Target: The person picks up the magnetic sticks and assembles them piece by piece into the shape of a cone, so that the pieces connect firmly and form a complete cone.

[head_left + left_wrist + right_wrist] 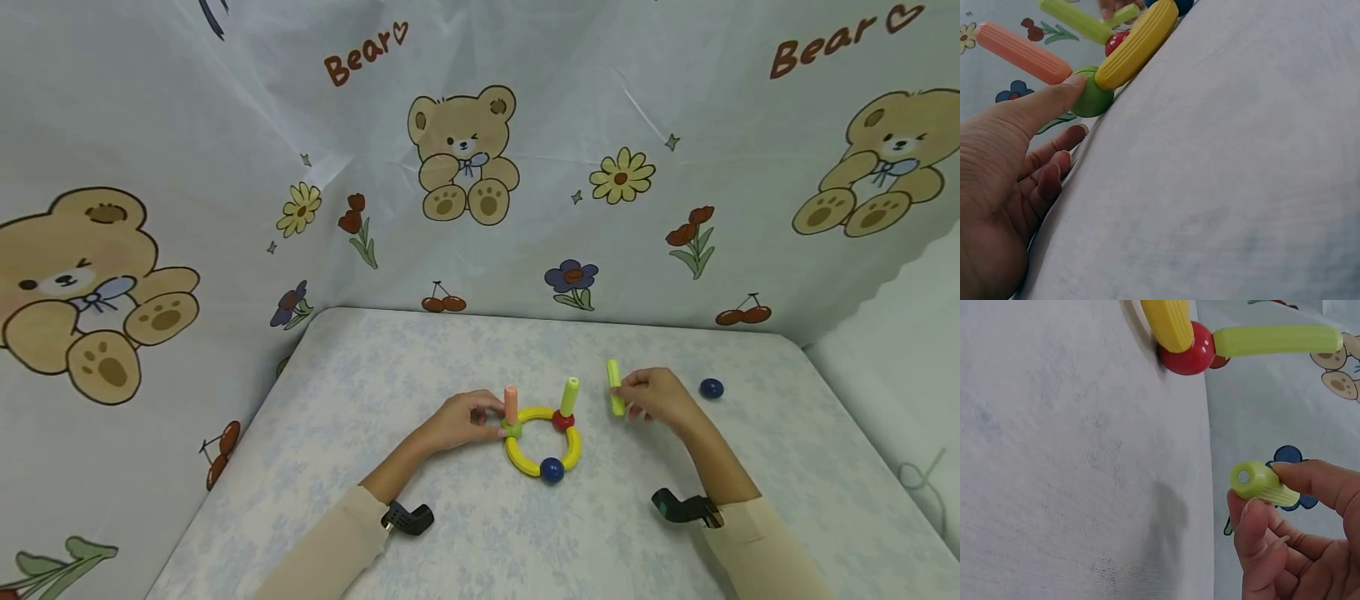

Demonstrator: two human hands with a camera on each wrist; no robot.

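Note:
A ring of yellow curved rods [519, 459] lies on the table, joined by a green ball [512, 429], a red ball [563, 421] and a blue ball [552, 471]. An orange stick [511, 403] stands on the green ball and a lime-green stick [570, 397] on the red one. My left hand [467, 421] holds the green ball at the ring's left side, thumb against it in the left wrist view. To the right of the ring, my right hand [660, 398] pinches another lime-green stick [1266, 485], whose end shows a small grey disc.
A loose dark blue ball [711, 388] lies to the right, beyond my right hand. The pale patterned table [375, 358] meets a bear-print cloth [540, 250] at its back edge. Black wrist cameras [408, 518] sit on both forearms.

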